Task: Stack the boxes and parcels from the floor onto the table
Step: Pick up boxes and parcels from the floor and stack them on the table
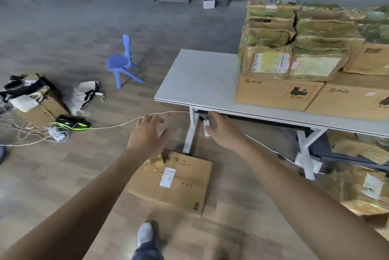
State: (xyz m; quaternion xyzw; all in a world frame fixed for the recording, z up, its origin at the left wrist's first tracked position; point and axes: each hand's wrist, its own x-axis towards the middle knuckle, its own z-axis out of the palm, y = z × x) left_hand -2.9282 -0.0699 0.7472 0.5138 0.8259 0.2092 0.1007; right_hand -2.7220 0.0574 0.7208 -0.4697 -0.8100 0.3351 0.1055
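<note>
Down low everywhere, grey plank floor (pixel 63 38); at left a small blue plastic chair (pixel 121 61). Next, left hand (pixel 147 135), fingers spread, holding nothing, over a flat brown cardboard box (pixel 179 188) on the floor by the table leg, taped top up, long side running left to right. Then right hand (pixel 223 131), spread, empty. Far right, white table (pixel 202 78) piled with brown parcels (pixel 294 38).

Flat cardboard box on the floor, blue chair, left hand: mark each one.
flat cardboard box (pixel 193 173): head view, bare top face beside the label.
blue chair (pixel 117 61): head view, the seat.
left hand (pixel 147 135): head view, back of the hand.
</note>
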